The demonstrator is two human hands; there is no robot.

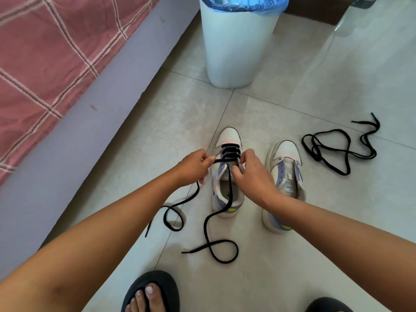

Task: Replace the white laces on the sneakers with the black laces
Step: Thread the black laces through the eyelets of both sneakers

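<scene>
Two white, pink and lavender sneakers stand side by side on the tile floor, toes away from me. The left sneaker (227, 194) has a black lace (209, 224) threaded through its front eyelets, both ends trailing on the floor toward me. My left hand (193, 165) pinches one strand of that lace just left of the shoe. My right hand (254, 174) grips the right eyelet edge of the same sneaker. The right sneaker (284, 167) has no lace. A second black lace (337, 147) lies loose on the floor to its right.
A white bin (236, 48) with a blue liner stands beyond the sneakers. A bed with a pink checked cover (45, 52) and grey frame runs along the left. My feet in dark sandals (153, 291) are at the bottom edge.
</scene>
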